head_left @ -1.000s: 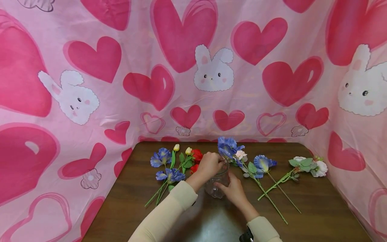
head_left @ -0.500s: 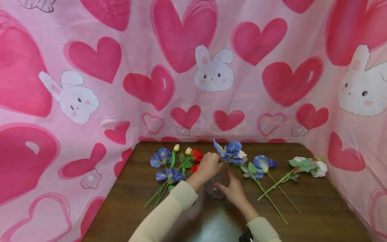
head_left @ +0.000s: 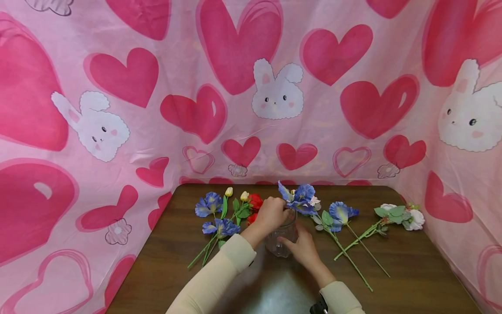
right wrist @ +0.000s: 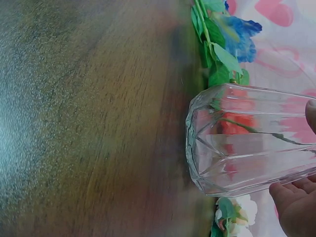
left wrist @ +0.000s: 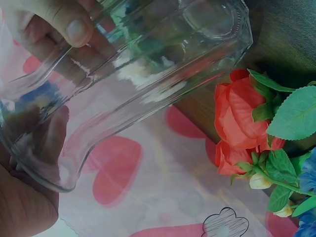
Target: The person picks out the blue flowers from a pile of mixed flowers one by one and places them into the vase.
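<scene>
A clear glass vase point(head_left: 279, 244) stands upright on the wooden table, its ribbed base showing in the right wrist view. My right hand point(head_left: 306, 249) grips its side, thumb in front and fingers behind. At the mouth, my left hand point(head_left: 270, 216) pinches a blue artificial iris point(head_left: 301, 198) just below its bloom; the fingertips are partly hidden. Through the glass, a thin green stem point(right wrist: 276, 135) slants inside the vase. In the left wrist view, right-hand fingers point(left wrist: 64, 24) wrap the glass while the left hand point(left wrist: 29, 197) is at the rim.
Left of the vase lie blue irises point(head_left: 221, 227), yellow tulips point(head_left: 229, 191) and red roses point(head_left: 256, 201). To the right are another blue iris point(head_left: 342, 214) and white roses point(head_left: 414, 219), their stems crossing. A pink heart-patterned cloth point(head_left: 235, 122) hangs behind the table point(head_left: 415, 270).
The blue iris held at the mouth has turned and its bloom sits slightly lower than a second ago. Both hands stay nearly in place, and the vase has not moved.
</scene>
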`<control>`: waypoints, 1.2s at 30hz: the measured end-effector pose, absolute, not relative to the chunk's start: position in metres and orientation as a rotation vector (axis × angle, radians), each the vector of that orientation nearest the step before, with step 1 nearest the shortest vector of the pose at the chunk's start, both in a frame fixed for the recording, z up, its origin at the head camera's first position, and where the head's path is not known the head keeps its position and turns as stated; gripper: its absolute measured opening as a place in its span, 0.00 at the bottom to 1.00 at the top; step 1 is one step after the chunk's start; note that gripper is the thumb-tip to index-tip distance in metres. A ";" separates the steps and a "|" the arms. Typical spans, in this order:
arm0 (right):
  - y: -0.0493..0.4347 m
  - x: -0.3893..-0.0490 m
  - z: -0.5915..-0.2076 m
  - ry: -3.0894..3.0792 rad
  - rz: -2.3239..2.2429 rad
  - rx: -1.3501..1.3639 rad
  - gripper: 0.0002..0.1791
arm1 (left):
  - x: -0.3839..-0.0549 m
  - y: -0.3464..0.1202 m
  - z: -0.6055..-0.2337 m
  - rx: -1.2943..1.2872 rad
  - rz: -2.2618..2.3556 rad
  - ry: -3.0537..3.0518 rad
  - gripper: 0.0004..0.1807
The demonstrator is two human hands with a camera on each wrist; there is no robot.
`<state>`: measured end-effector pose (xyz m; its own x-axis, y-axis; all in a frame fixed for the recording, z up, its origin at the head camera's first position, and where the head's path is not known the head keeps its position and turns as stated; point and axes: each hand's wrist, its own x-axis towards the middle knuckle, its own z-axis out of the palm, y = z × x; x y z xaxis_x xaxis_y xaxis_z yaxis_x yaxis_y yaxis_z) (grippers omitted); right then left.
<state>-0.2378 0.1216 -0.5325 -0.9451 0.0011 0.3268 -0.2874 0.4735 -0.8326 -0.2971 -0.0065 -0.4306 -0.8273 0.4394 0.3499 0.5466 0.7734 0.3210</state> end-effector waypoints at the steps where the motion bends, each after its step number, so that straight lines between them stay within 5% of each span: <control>1: 0.122 -0.238 -0.533 -2.441 1.460 0.245 0.40 | -0.297 -0.007 -0.430 -0.762 -0.612 -2.711 0.11; 24: 0.120 -0.238 -0.533 -2.435 1.464 0.228 0.41 | -0.294 -0.019 -0.420 -0.694 -0.686 -2.734 0.20; 32: 0.120 -0.238 -0.533 -2.441 1.467 0.224 0.40 | -0.292 -0.029 -0.414 -0.711 -0.754 -2.723 0.19; 36: 0.120 -0.237 -0.532 -2.451 1.474 0.224 0.42 | -0.291 -0.036 -0.410 -0.727 -0.799 -2.705 0.10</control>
<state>-0.2374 0.1202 -0.5323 -0.9510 0.0076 0.3090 -0.2695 0.4695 -0.8408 -0.2915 -0.0359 -0.4104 -0.8510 0.3950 0.3460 0.5196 0.7285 0.4463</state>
